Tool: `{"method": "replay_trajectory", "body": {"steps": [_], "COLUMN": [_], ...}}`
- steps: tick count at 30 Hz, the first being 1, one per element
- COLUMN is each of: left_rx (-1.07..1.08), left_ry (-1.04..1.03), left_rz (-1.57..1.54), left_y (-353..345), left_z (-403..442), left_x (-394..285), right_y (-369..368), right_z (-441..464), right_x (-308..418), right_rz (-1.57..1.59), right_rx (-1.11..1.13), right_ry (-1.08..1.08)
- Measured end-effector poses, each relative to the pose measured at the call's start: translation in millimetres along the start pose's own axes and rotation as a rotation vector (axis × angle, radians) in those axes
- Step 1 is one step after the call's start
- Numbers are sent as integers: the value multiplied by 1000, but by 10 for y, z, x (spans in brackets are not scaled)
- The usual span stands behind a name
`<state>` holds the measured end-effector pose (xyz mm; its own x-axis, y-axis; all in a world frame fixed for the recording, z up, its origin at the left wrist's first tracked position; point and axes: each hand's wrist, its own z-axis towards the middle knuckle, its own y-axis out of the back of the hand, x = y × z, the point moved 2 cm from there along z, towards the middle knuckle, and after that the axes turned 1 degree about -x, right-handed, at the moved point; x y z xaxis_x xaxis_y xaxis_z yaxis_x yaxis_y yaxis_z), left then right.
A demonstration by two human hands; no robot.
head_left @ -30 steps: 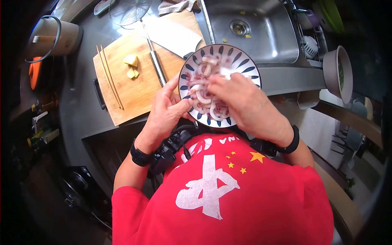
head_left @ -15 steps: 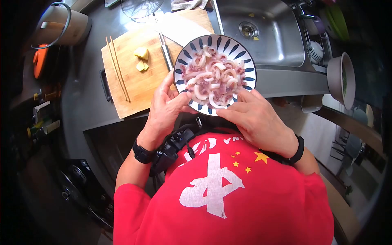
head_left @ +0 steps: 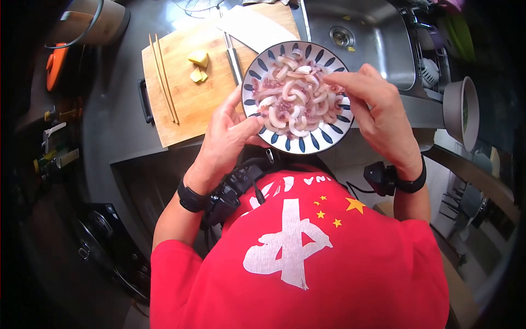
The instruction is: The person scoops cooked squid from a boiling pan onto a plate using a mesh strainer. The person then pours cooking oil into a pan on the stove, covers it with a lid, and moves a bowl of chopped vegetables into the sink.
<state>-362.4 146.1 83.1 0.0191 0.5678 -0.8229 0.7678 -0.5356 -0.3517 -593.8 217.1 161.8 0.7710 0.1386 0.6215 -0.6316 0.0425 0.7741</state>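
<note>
My left hand (head_left: 223,140) grips the left rim of a round white plate (head_left: 302,145) with dark blue petal marks, thumb on top and fingers beneath. Heaped on the plate are cut squid pieces (head_left: 298,98), pale rings and strips with pinkish bits. Over the plate's right side, my right hand (head_left: 381,107) has its index finger stretched toward the squid and its thumb apart from it. Whether that fingertip touches the squid I cannot tell. The plate is held above the front right part of a wooden cutting board (head_left: 192,109).
On the board lie chopsticks (head_left: 163,77), yellow chunks (head_left: 199,66), a dark-handled utensil (head_left: 234,64) and a flat white piece (head_left: 257,28). The steel sink (head_left: 378,33) is behind to the right. A grey bowl (head_left: 453,109) stands far right, a bin-like container (head_left: 107,24) far left.
My right hand has let go of the plate's lower right rim and risen over its right side. Some squid pieces lie differently. My left hand keeps its hold.
</note>
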Motion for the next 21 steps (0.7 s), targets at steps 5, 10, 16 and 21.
{"method": "replay_trajectory", "body": {"steps": [5,10,16,21], "left_rx": [5,-20,-33,-58], "left_ry": [-48,-50,-57,-80], "left_rz": [-38,17,-65,-91], "left_y": [-19,17,142,44], "left_z": [-9,-41,-77,-101], "left_x": [-53,-51,-21,-20], "right_y": [-192,-558,-244,-59], "right_z": [90,84,46,29], "right_x": [176,357,235,64], "right_rz": [-90,-243,-294,-255], "right_rx": [-8,150,197,48], "right_ry": [172,406,327,277]}}
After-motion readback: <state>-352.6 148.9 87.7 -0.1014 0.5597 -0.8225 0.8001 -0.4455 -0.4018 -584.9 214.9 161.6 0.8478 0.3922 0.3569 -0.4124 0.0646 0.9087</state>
